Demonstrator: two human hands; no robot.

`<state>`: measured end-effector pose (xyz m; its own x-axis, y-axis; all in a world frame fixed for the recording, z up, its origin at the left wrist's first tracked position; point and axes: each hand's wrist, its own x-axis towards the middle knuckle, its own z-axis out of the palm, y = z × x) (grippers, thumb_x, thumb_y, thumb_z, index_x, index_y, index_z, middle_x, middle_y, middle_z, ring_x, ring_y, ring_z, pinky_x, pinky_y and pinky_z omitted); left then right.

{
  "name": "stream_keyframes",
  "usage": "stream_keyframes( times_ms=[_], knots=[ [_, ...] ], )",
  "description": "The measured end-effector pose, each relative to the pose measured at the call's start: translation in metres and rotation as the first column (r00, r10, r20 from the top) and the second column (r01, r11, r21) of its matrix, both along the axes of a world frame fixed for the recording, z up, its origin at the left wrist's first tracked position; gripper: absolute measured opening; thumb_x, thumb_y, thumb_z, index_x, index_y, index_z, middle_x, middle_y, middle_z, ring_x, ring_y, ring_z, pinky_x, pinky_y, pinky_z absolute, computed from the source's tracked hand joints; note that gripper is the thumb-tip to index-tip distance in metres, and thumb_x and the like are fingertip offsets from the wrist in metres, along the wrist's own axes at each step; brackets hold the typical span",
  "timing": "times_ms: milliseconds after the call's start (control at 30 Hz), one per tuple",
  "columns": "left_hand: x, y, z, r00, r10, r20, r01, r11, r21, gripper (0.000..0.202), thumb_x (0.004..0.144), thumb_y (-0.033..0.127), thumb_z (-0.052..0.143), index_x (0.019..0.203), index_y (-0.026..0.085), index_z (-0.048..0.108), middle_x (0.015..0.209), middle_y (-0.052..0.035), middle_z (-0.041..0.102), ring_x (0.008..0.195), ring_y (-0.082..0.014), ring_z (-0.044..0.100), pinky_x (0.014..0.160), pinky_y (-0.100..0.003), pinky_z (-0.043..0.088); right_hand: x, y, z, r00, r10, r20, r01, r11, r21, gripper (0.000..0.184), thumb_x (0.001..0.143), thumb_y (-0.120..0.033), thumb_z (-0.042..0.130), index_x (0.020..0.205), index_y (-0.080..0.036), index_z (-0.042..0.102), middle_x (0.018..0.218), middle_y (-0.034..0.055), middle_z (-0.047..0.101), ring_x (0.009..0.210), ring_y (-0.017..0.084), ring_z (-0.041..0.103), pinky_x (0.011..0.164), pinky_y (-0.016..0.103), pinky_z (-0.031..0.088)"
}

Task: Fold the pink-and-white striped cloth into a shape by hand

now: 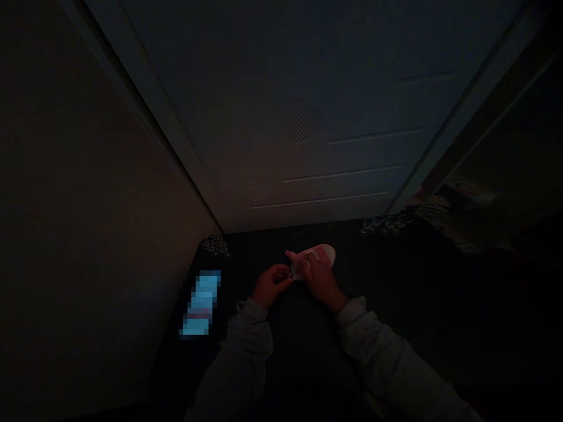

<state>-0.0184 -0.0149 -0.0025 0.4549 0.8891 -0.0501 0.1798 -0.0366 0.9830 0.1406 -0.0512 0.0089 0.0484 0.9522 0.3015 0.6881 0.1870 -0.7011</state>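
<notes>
A small pink shoe [326, 253] with a paler toe lies on a dark surface, its toe pointing right. My left hand [270, 286] is at the shoe's left end, thumb and fingers closed in a pinch at its edge. Over the middle of the shoe, my right hand [324, 283] has its fingers curled onto the upper and covers part of it. Dim light hides the fine detail at the fingertips.
A lit phone [200, 303] with a blurred screen lies to the left. Clusters of round shiny objects sit by the left wall [214, 246] and at the right back [382, 225]. A pale panel with heart reliefs [304, 121] rises behind. Indistinct items [466, 193] are stacked at right.
</notes>
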Motion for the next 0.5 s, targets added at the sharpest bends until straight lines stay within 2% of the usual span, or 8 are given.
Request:
stream_keyframes(
  times_ms=[133,200,367,500],
  knots=[
    [-0.0012,0.0019,0.0007,0.999,0.010,0.042,-0.009,1.000,-0.020,0.031,0.063,0.024,0.066,0.092,0.015,0.056,0.086,-0.0047,0.061,0.079,-0.0155,0.058,0.077,-0.031,0.044,0.0021,0.0001,-0.0028,0.973,0.012,-0.229,-0.009,1.000,0.013,0.032,0.088,-0.031,0.027,0.082,-0.019,0.057,0.080,0.0041,0.059,0.078,0.017,0.052,0.075,0.030,0.038],
    [-0.0019,0.0034,0.0006,0.998,0.020,0.055,-0.018,0.999,-0.039,0.031,0.062,0.024,0.066,0.091,0.015,0.057,0.087,-0.0049,0.062,0.080,-0.0159,0.058,0.078,-0.032,0.044,0.0041,0.0003,-0.0020,0.955,-0.001,-0.296,0.005,1.000,0.013,0.032,0.087,-0.031,0.029,0.078,-0.019,0.057,0.081,0.0039,0.059,0.080,0.017,0.051,0.078,0.031,0.037],
    [-0.0032,0.0056,0.0000,0.993,0.075,0.096,-0.063,0.990,-0.124,0.032,0.059,0.024,0.068,0.088,0.015,0.057,0.084,-0.0042,0.063,0.082,-0.0167,0.058,0.081,-0.034,0.043,0.0095,0.0013,-0.0010,0.922,0.089,-0.377,-0.089,0.996,0.017,0.034,0.087,-0.029,0.026,0.088,-0.019,0.059,0.095,0.0049,0.059,0.094,0.018,0.050,0.088,0.033,0.033],
    [-0.0037,0.0065,-0.0021,0.984,0.114,0.138,-0.093,0.984,-0.151,0.033,0.057,0.024,0.069,0.086,0.015,0.058,0.082,-0.0035,0.063,0.081,-0.0163,0.058,0.080,-0.033,0.043,0.0095,0.0015,-0.0047,0.892,0.092,-0.443,-0.107,0.994,-0.008,0.029,0.085,-0.031,0.034,0.098,-0.019,0.056,0.104,0.0048,0.058,0.100,0.018,0.050,0.090,0.034,0.034]
  ],
)
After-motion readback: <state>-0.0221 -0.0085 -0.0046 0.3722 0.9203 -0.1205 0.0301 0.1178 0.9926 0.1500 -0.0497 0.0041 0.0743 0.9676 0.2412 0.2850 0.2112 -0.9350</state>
